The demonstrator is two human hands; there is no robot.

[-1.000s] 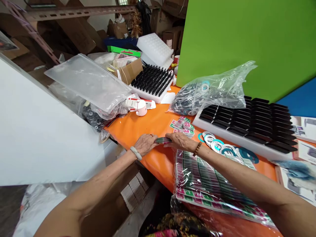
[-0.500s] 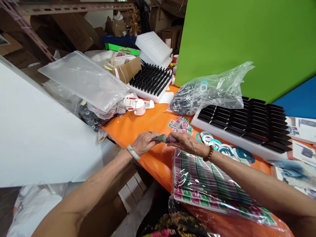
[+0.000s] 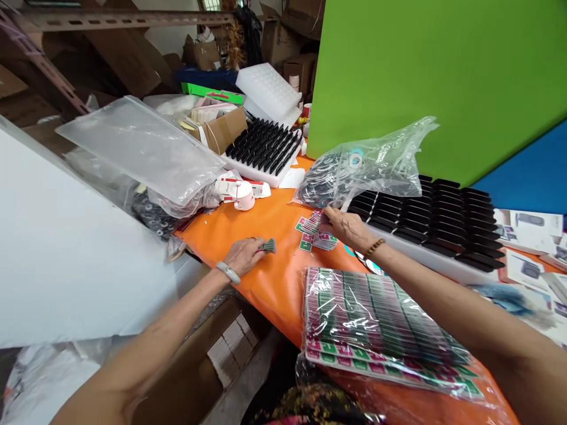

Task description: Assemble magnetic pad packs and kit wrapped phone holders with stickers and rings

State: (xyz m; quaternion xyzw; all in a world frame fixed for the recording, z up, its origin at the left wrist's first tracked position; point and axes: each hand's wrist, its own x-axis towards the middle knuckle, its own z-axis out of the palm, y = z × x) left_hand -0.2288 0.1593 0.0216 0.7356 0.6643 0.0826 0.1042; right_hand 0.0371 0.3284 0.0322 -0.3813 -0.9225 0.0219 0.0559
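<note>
The loose pile of printed cards (image 3: 324, 241) lies immediately to the left of the right hand (image 3: 348, 226), at its fingertips — this hand is the nearer one. Whether it grips any card, one cannot tell. The left hand (image 3: 241, 256) grasps a small stack of cards (image 3: 268, 245), close to the left edge of the orange surface (image 3: 266, 218); the stack's free end points toward the pile. A plastic-wrapped card bundle (image 3: 376, 313) occupies the near edge — beyond the pile, a bag of rings (image 3: 325, 183) stands before a green panel (image 3: 420, 71).

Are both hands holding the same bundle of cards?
No: the left hand holds a small card bundle, while the right hand is apart from it, at the pile of printed cards.
</note>
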